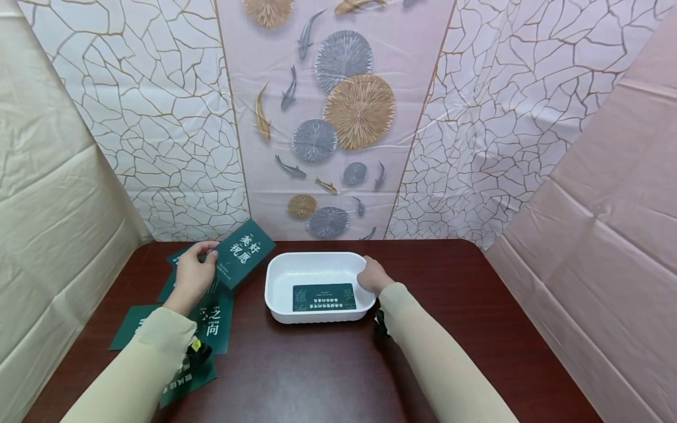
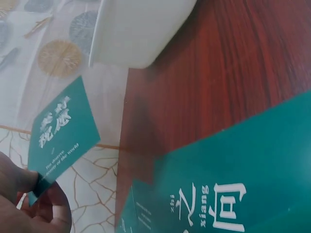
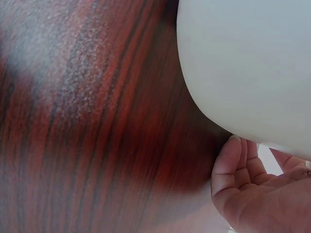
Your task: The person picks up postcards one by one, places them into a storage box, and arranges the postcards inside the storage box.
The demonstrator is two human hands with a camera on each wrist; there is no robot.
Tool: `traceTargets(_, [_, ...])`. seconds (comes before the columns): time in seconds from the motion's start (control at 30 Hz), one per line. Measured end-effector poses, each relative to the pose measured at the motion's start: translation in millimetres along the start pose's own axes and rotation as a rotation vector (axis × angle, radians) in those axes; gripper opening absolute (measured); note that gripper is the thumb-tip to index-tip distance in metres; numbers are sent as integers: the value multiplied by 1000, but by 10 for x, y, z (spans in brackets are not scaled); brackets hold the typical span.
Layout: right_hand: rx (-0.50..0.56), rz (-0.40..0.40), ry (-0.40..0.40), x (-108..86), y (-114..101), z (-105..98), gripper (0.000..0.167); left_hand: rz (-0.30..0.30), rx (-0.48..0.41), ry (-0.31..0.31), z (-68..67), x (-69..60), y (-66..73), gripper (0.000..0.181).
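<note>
My left hand (image 1: 194, 271) pinches a dark green card (image 1: 244, 252) by its near-left corner, between thumb and fingers. The card is tilted, with white characters on its face, and in the left wrist view it stands above the table. Beneath and around that hand lie several more green cards (image 1: 214, 323), partly overlapping and partly hidden by the arm. My right hand (image 1: 374, 276) grips the right end of a white plastic tray (image 1: 320, 318); in the right wrist view its fingertips touch the tray's outer wall. Inside the tray, a green printed card (image 1: 324, 298) lies flat.
The dark red-brown wooden table (image 1: 328, 370) has a glossy, wood-grained top. Patterned cloth (image 1: 174, 117) hangs along its back edge, and plain beige cloth (image 1: 592, 205) slopes down at both sides. A dark wrist camera (image 1: 198, 352) sits under the left sleeve.
</note>
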State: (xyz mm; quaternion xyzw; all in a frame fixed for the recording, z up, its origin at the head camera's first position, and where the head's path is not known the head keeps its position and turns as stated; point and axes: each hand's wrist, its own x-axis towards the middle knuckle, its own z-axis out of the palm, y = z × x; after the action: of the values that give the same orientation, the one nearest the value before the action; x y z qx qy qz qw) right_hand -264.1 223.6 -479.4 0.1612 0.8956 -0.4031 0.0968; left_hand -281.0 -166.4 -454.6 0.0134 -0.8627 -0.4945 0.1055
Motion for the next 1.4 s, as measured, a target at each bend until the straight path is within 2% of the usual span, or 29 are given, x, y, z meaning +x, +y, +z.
traceTargets(0.17, [0,-3,6,-6,7,-4,62,26,-48,-43,58,-28,108,32])
traceTargets(0.5, [2,-1,9,19,35,-5,62,90,-83,-189,290,-104,360,27])
traceTargets(0.8, [8,12,10,22,36,-6,63,179,-9,-279,560,-140,508,23])
traceTargets(1.13, [12,15,17,9,13,2,62,183,35,-355,854,-138,634,20])
traceTargets(1.27, [13,29,20,-1,-7,6,63,184,76,-377,942,-148,653,19])
traceTargets(1.4, [9,39,24,6,-12,15,63,174,79,-388,997,-156,670,19])
